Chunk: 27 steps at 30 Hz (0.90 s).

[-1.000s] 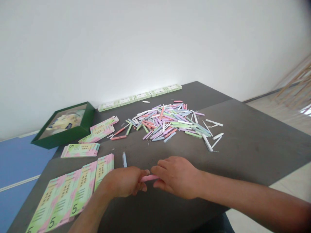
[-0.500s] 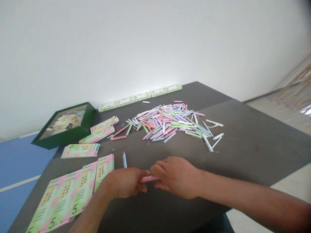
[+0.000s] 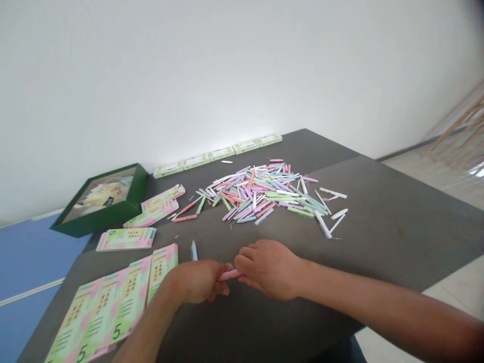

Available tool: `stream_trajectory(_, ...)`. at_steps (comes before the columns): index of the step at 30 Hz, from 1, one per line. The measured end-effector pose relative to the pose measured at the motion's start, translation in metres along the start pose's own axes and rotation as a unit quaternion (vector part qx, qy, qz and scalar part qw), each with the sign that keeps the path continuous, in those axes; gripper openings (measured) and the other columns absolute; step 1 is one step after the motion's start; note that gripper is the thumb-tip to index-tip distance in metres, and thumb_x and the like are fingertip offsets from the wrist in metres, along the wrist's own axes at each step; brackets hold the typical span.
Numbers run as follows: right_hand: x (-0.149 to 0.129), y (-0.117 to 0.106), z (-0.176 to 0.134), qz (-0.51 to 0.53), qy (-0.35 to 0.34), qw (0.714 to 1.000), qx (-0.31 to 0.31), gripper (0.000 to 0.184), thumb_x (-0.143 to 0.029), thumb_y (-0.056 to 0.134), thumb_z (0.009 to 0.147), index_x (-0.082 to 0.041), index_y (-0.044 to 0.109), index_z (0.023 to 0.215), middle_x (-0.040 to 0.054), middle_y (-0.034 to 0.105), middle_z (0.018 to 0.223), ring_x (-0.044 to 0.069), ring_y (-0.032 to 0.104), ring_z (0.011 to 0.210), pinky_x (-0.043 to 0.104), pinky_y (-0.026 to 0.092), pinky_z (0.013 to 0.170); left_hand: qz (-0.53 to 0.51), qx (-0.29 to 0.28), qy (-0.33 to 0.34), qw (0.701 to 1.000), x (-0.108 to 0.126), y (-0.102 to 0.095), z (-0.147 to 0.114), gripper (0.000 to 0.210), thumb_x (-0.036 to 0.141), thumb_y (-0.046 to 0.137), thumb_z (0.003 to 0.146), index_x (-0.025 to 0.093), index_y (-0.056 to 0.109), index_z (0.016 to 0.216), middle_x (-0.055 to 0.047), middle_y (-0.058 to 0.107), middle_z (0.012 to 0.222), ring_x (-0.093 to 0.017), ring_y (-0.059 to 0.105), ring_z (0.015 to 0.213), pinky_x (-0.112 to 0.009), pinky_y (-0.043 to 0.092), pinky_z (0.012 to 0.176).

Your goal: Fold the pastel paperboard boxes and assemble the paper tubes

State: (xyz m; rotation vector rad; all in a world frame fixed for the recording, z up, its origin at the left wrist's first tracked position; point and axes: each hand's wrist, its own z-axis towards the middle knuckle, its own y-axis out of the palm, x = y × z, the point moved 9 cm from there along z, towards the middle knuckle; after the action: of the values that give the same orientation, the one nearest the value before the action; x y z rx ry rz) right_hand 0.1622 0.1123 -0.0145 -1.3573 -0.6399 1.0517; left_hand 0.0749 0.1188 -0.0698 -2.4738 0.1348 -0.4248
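A pink pen (image 3: 230,275) spans the gap between my two hands near the front of the dark table. My left hand (image 3: 202,280) pinches its left end, and my right hand (image 3: 270,269) has its fingers closed round the other end, which is hidden. Just beyond the left hand lies a pale blue pen (image 3: 194,250). Farther back is a loose heap of pens and pen parts (image 3: 260,191) in pink, purple, green, blue and white. Several white pen pieces (image 3: 322,224) lie at the heap's right side.
Flat pink-and-green boxes (image 3: 126,297) marked 5 lie in a row at the left, with more boxes (image 3: 126,239) behind them. A green open box (image 3: 139,189) holding plastic packets stands at the back left. Light green boxes (image 3: 196,160) line the wall.
My right hand has shifted slightly left toward my left hand, so less of the pink pen shows between them. The view has tilted slightly.
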Motion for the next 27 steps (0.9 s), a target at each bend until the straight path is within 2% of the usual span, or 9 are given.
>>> stream_trajectory(5,0.0059,0.0076,0.0050,0.004,-0.005,1.000,-0.008,0.024,-0.035,0.036,0.093,-0.018,0.052,0.092,0.0043,0.063,0.083,0.019,0.059,0.075,0.030,0.036,0.064,-0.009,-0.015,0.007,1.000,-0.0004,0.0005,0.0036,0.024,0.022,0.048,0.074,0.020,0.061,0.094,-0.001,0.070,0.072,-0.018,0.063,0.063,-0.022,0.042,0.050)
stream_trajectory(9,0.0077,0.0064,0.0060,0.014,0.000,1.000,-0.019,0.032,-0.047,0.045,0.087,-0.018,0.050,0.101,0.0046,0.063,0.086,0.020,0.059,0.077,0.030,0.037,0.064,-0.016,-0.027,0.003,1.000,-0.0001,0.0005,0.0043,0.020,0.025,0.047,0.077,0.017,0.062,0.088,-0.005,0.070,0.071,-0.020,0.065,0.065,-0.023,0.044,0.052)
stream_trajectory(13,0.0093,0.0069,0.0060,0.008,0.010,1.000,-0.025,0.018,-0.032,0.043,0.090,-0.017,0.049,0.097,0.0047,0.062,0.087,0.019,0.059,0.078,0.030,0.037,0.066,-0.026,-0.035,0.003,0.999,-0.0014,0.0017,0.0060,0.023,0.025,0.047,0.078,0.016,0.060,0.095,-0.006,0.071,0.072,-0.020,0.066,0.066,-0.023,0.045,0.052)
stream_trajectory(16,0.0079,0.0102,0.0057,-0.003,0.001,1.000,-0.024,0.022,-0.034,0.038,0.092,-0.017,0.051,0.092,0.0051,0.062,0.086,0.019,0.059,0.079,0.031,0.037,0.066,-0.029,-0.039,0.007,0.999,-0.0012,0.0024,0.0062,0.028,0.022,0.047,0.076,0.018,0.058,0.101,-0.005,0.071,0.076,-0.019,0.066,0.067,-0.022,0.045,0.052)
stream_trajectory(20,0.0077,0.0083,0.0045,0.001,-0.001,1.000,-0.009,0.026,-0.041,0.042,0.090,-0.018,0.052,0.094,0.0043,0.063,0.085,0.020,0.059,0.079,0.031,0.037,0.066,-0.028,-0.044,0.007,0.999,0.0006,0.0023,0.0046,0.023,0.026,0.046,0.079,0.016,0.059,0.095,-0.007,0.071,0.075,-0.020,0.066,0.068,-0.023,0.045,0.054)
stream_trajectory(23,0.0082,0.0062,0.0047,0.003,0.003,1.000,-0.008,0.022,-0.037,0.046,0.088,-0.017,0.050,0.098,0.0036,0.062,0.086,0.018,0.058,0.077,0.030,0.037,0.065,-0.029,-0.046,0.004,0.999,0.0014,0.0017,0.0031,0.021,0.026,0.045,0.080,0.015,0.059,0.092,-0.009,0.072,0.077,-0.020,0.067,0.069,-0.022,0.045,0.054)
stream_trajectory(27,0.0052,0.0065,0.0059,-0.007,-0.011,1.000,-0.013,0.021,-0.033,0.039,0.092,-0.016,0.052,0.090,0.0061,0.062,0.083,0.017,0.058,0.077,0.030,0.036,0.065,-0.030,-0.052,0.008,0.998,0.0028,0.0025,0.0032,0.022,0.024,0.045,0.081,0.015,0.060,0.094,-0.008,0.072,0.076,-0.020,0.067,0.068,-0.022,0.045,0.052)
